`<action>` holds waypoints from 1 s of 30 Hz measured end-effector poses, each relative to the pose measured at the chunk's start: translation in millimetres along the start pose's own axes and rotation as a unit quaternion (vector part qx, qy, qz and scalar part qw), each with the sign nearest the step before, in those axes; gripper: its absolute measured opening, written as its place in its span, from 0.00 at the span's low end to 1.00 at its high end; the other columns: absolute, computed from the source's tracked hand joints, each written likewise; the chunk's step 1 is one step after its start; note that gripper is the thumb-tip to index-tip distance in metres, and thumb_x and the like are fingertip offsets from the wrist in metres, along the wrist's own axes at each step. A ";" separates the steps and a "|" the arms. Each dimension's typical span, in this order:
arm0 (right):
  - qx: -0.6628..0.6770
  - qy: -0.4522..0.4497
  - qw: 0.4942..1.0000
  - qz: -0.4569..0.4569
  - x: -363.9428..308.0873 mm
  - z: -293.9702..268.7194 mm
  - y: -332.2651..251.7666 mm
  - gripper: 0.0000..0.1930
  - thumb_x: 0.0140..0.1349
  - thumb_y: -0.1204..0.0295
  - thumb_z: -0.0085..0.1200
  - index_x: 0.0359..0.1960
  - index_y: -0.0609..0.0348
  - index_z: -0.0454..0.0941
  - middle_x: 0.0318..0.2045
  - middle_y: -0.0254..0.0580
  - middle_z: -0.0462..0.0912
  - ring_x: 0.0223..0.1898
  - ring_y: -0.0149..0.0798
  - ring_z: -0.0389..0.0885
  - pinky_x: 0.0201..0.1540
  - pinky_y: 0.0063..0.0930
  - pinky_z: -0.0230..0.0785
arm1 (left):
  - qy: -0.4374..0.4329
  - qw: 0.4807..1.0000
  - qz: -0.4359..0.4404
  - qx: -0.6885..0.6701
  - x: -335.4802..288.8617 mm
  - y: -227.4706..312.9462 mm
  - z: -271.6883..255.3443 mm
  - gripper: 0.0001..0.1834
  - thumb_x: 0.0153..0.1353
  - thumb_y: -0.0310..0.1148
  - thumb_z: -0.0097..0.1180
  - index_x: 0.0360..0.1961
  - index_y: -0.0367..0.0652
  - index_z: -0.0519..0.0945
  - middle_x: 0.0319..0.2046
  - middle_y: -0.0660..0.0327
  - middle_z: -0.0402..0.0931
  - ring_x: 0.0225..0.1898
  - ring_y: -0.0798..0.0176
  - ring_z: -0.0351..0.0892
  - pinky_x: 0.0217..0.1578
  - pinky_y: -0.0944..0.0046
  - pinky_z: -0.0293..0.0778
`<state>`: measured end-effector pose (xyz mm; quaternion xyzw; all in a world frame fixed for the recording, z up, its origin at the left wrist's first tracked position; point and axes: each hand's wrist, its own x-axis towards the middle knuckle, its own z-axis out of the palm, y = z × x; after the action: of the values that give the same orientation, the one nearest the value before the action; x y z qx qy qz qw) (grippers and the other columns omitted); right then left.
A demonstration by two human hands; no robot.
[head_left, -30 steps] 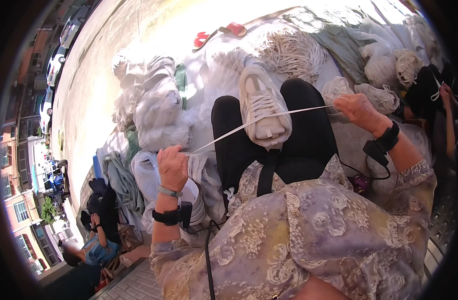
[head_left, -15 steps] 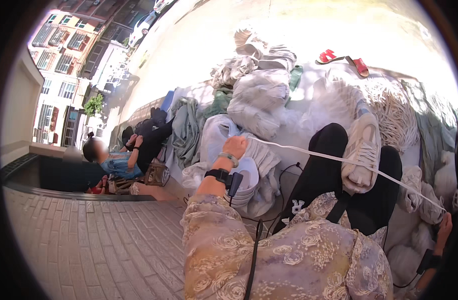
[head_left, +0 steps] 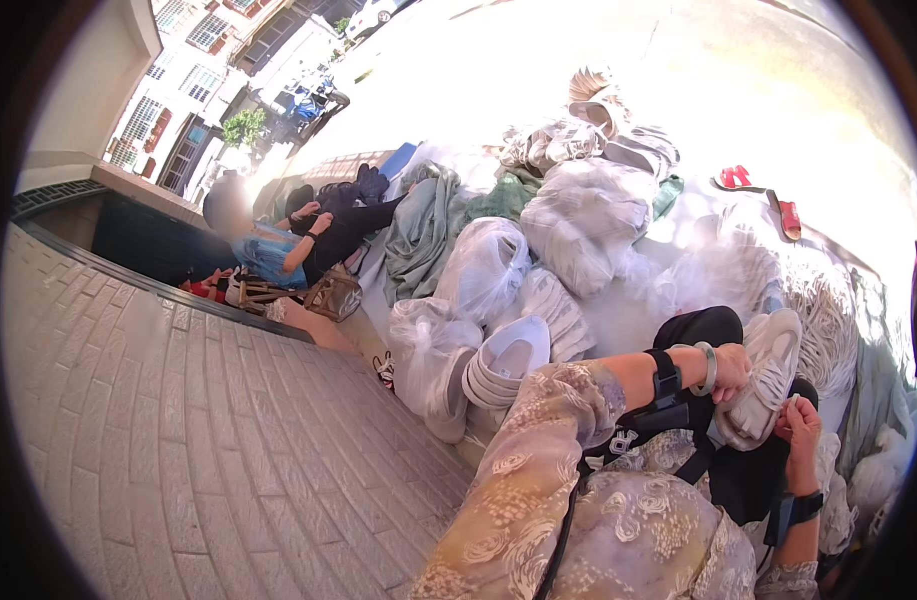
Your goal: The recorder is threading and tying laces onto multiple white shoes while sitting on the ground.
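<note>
A pale white-beige lace-up shoe (head_left: 764,386) rests across my dark-trousered knees, its toe toward me. My left hand (head_left: 733,372) is closed against the shoe's left side; a bangle and a dark strap circle that wrist. The fingers largely cover what they grip, the lace last seen in them. At the shoe's right side my right hand (head_left: 800,432) pinches a bit of white shoelace (head_left: 794,399) between thumb and fingertips.
Stacked white shoe parts (head_left: 513,360) and plastic-bagged bundles (head_left: 588,220) lie ahead and left. A heap of white laces (head_left: 818,320) is at the right, near red sandals (head_left: 786,218). Another person (head_left: 273,250) sits at the left, beside a brick-patterned surface (head_left: 218,440).
The shoelace was stretched wide between my hands; both hands have come in to the shoe, the left rightward, the right inward. The view has also shifted.
</note>
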<state>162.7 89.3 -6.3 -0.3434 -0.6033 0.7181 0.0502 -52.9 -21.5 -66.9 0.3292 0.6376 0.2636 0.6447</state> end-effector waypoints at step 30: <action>0.119 0.178 0.965 -0.152 -8.4 8.5 26.3 0.03 0.52 0.80 0.53 0.24 0.61 0.72 0.18 0.26 0.71 0.19 0.19 0.69 0.22 0.14 0.62 | 0.197 0.944 0.140 -0.226 -61.9 38.0 41.9 0.07 0.58 0.32 0.54 0.26 0.40 0.77 0.19 0.65 0.75 0.16 0.78 0.70 0.15 0.79 0.66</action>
<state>173.4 71.1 -26.1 -0.3610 -0.5400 0.6960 0.3059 -11.0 -47.8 0.9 0.2021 0.6232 0.5477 0.5204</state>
